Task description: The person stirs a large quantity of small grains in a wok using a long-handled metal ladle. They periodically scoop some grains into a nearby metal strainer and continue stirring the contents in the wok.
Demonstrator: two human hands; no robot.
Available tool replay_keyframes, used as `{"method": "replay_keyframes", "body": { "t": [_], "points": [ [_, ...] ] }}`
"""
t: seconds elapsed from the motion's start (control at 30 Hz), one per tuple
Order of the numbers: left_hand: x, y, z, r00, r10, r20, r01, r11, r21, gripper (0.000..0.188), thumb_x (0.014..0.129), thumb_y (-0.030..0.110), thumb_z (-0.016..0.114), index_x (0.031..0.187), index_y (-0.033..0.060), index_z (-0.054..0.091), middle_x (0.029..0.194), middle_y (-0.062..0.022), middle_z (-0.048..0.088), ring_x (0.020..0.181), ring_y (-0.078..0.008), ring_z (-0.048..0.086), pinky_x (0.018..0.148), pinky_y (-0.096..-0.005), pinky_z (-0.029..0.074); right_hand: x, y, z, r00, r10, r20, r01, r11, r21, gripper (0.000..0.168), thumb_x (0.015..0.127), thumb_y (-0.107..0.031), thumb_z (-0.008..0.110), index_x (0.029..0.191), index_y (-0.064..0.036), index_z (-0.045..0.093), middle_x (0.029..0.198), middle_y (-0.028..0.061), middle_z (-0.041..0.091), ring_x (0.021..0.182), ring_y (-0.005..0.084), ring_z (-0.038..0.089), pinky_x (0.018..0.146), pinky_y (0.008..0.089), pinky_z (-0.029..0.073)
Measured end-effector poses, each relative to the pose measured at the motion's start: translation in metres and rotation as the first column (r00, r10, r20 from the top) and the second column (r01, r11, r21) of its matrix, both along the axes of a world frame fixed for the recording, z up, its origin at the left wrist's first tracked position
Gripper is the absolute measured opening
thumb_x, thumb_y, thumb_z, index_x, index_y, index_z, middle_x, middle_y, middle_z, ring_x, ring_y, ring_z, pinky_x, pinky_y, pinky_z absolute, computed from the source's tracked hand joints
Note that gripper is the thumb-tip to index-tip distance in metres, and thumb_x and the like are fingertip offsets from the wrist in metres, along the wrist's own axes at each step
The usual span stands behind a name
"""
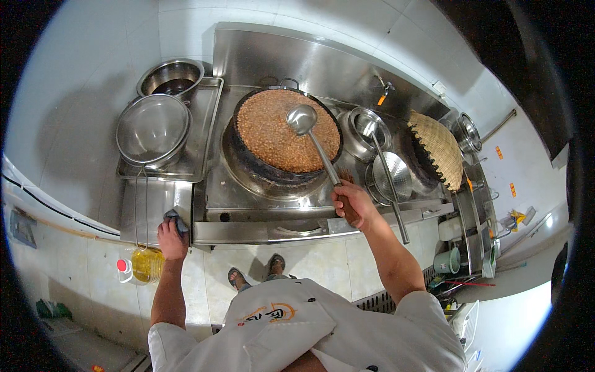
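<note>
My right hand [354, 204] grips the wooden handle of a steel ladle [303, 119]. The ladle's bowl hangs over a wide dark wok [283, 176], filled nearly to its rim with a bubbling brown liquid [274, 135]. Whether the bowl touches the surface I cannot tell. On the left, my left hand [172, 239] holds a dark grey cloth [176, 221] against the steel counter [162, 200]. Beside that hand runs the long wire handle of a round mesh strainer [153, 128], which rests on a steel vessel.
Behind the strainer stands a steel bowl [169, 76] with dark liquid. Right of the wok are a steel pot [367, 125] with a second ladle, a perforated skimmer [393, 176] and a woven bamboo cover [437, 146]. An oil jug [148, 266] stands on the floor.
</note>
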State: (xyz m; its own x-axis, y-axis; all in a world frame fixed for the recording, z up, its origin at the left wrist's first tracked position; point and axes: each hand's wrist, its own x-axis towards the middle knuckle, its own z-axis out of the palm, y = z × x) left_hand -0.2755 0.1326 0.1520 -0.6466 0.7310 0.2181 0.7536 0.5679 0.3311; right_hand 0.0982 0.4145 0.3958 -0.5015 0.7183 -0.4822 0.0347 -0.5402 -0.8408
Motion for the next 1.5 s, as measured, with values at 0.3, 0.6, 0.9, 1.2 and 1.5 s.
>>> {"method": "replay_keyframes", "body": {
  "t": [0.3,0.6,0.9,1.2,1.5],
  "points": [
    [-0.034,-0.008,-0.034,0.983,0.117,-0.142,-0.148,0.961,-0.233,0.061,0.075,0.02,0.063,0.132,0.0079,0.045,0.134,-0.0097,0.044,0.121,-0.0308,0.04,0.1,-0.0427,0.035,0.006,0.005,-0.024,0.948,-0.084,-0.307,-0.057,0.904,-0.424,0.008,0.089,-0.011,0.053,0.095,-0.007,0.051,0.076,0.0041,0.053,0.057,0.0127,0.049,0.047,0.0251,0.041],
    [0.041,0.019,0.039,0.991,0.076,-0.108,-0.076,0.997,0.001,0.071,0.074,0.02,0.064,0.137,0.0041,0.035,0.14,-0.0188,0.034,0.128,-0.0401,0.03,0.106,-0.0511,0.026,0.024,0.039,-0.028,0.831,-0.123,-0.542,-0.26,0.777,-0.574,0.027,0.083,-0.003,0.051,0.109,0.004,0.052,0.088,0.0083,0.056,0.065,0.0113,0.049,0.05,0.0213,0.042],
    [-0.012,-0.021,0.135,0.96,0.239,-0.145,-0.192,0.94,0.281,0.052,0.077,0.014,0.063,0.125,0.0022,0.046,0.125,-0.0203,0.047,0.115,-0.038,0.044,0.099,-0.0466,0.035,0.025,0.04,-0.009,0.769,-0.163,-0.619,-0.302,0.76,-0.575,0.032,0.087,-0.005,0.05,0.115,0.012,0.048,0.082,0.005,0.052,0.059,0.0071,0.044,0.046,0.0172,0.038],
    [-0.108,-0.03,0.099,-0.089,-0.24,0.967,-0.288,0.935,0.206,0.032,0.093,0.03,0.056,0.114,0.0064,0.052,0.096,-0.0096,0.063,0.076,-0.0183,0.062,0.066,-0.0292,0.051,-0.008,-0.012,0.032,0.769,-0.284,-0.573,-0.075,0.85,-0.521,0.032,0.089,-0.004,0.047,0.116,0.013,0.042,0.078,0.0048,0.047,0.058,0.0083,0.045,0.044,0.0186,0.043],
    [-0.088,-0.021,0.112,-0.123,-0.353,0.927,-0.324,0.898,0.299,0.015,0.094,0.027,0.054,0.096,0.0127,0.049,0.067,-0.0023,0.054,0.049,-0.0144,0.049,0.044,-0.0299,0.041,-0.061,-0.062,0.053,0.665,-0.4,-0.631,-0.002,0.843,-0.537,0.028,0.091,-0.006,0.045,0.112,0.012,0.044,0.081,0.006,0.05,0.061,0.0093,0.049,0.047,0.0206,0.044]
  ]
}}
